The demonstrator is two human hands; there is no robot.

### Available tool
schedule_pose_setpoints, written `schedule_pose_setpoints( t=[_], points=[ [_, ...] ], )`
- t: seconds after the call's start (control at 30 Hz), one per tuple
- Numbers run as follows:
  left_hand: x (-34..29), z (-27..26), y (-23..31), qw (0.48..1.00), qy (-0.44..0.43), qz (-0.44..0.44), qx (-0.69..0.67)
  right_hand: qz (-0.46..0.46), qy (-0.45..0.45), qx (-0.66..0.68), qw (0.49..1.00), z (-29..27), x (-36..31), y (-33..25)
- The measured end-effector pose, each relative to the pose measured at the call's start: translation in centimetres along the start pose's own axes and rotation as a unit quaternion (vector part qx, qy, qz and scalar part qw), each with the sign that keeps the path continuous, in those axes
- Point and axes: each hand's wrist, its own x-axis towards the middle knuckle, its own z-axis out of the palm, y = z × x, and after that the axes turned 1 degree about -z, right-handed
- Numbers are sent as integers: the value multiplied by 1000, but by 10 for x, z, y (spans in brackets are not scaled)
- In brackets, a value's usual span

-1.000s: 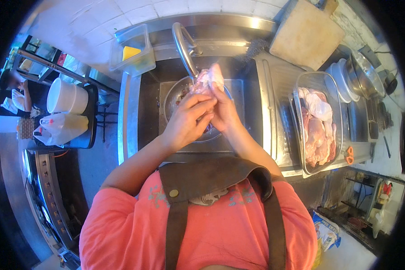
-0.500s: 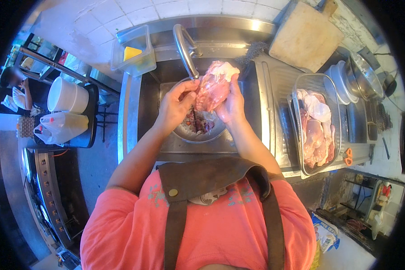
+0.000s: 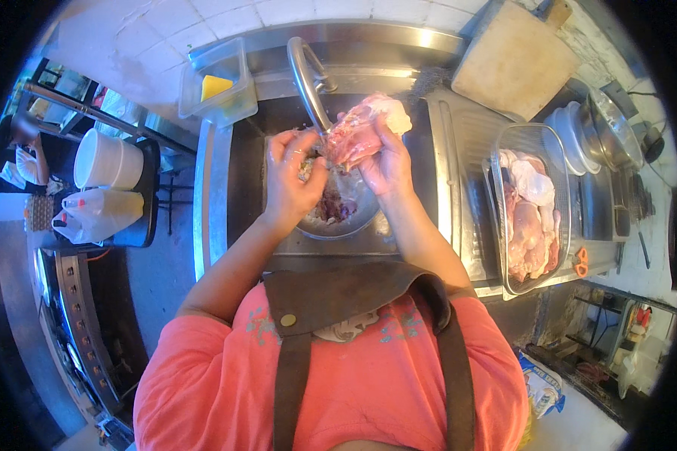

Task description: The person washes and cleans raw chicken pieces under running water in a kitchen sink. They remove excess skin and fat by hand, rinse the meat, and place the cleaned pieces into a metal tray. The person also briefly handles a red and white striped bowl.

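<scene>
My right hand (image 3: 389, 167) grips a raw piece of chicken (image 3: 357, 137), pink with a pale fatty end, beside the spout of the curved metal faucet (image 3: 305, 79). My left hand (image 3: 292, 179) is just left of the meat, its fingers spread and holding nothing that I can see. Below both hands, a round metal bowl (image 3: 365, 214) stands in the steel sink (image 3: 250, 154). Dark red and pale scraps (image 3: 332, 209) lie in the bowl; the hands and the meat hide part of it.
To the right, a wire-mesh basket (image 3: 563, 165) holds several raw chicken pieces. Orange-handled scissors (image 3: 581, 261) lie beside it. A cutting board (image 3: 515, 60) leans behind, near stacked bowls (image 3: 605, 128). A clear tub (image 3: 237, 105) with a yellow sponge (image 3: 216, 87) sits at the back left.
The chicken piece has tilted over to the right, its lower end swinging up towards the spout. My left hand has come away from the meat and its fingers have spread.
</scene>
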Motion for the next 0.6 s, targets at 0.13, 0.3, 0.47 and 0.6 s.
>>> schedule_pose_setpoints(
  t=[0.13,0.3,0.47,0.6],
  points=[
    [8,1,12,991,-72,99,46,38,8,-30,999,-9,-2,8],
    [14,2,0,990,-68,114,38,-5,34,-81,996,4,-5,12],
    [15,-4,2,977,-182,-38,-105,-36,40,-101,993,1,-5,8],
    [24,-19,2,886,-256,-224,-313,-43,20,-121,992,10,-11,5]
  ],
)
